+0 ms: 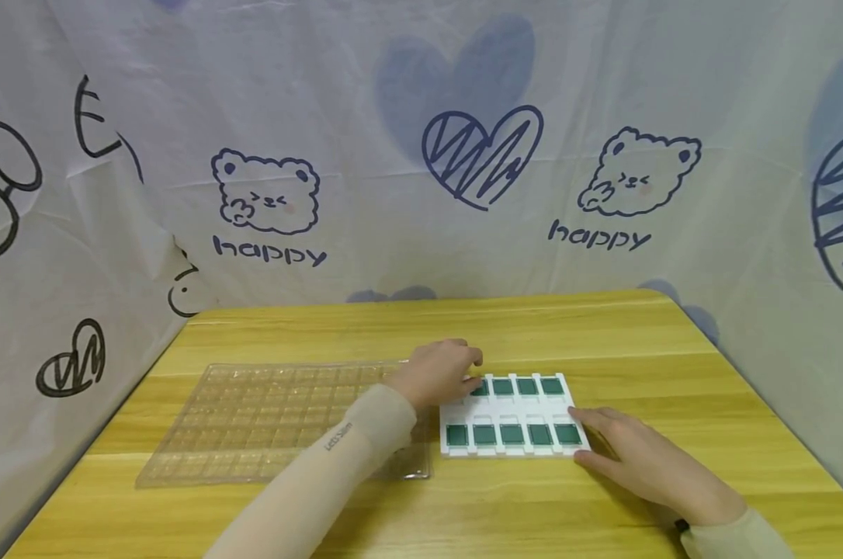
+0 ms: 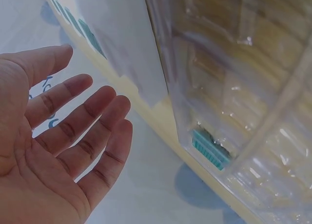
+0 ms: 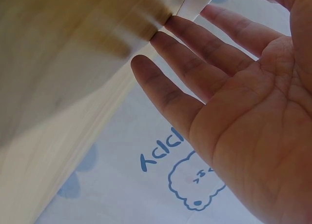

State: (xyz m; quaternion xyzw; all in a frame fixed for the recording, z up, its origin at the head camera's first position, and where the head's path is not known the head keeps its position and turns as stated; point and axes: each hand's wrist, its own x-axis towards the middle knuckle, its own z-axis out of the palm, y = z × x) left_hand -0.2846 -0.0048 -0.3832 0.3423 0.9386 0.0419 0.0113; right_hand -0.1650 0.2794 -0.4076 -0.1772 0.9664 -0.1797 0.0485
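Nine chips (image 1: 511, 434) show in the white tray (image 1: 508, 408); the left hand (image 1: 437, 374), loose and empty, seems to reach for one, needing a pinch next; the right hand (image 1: 634, 460), fingers straight, touches its edge.

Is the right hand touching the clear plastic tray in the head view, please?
No, the right hand is at the right end of the white tray, apart from the clear plastic tray.

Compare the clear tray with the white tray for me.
The clear tray is see-through; the white tray is opaque. The clear tray is larger than the white tray. The clear tray shows one green piece, in the left wrist view; the white tray shows nine, in the head view. Both lie on the table.
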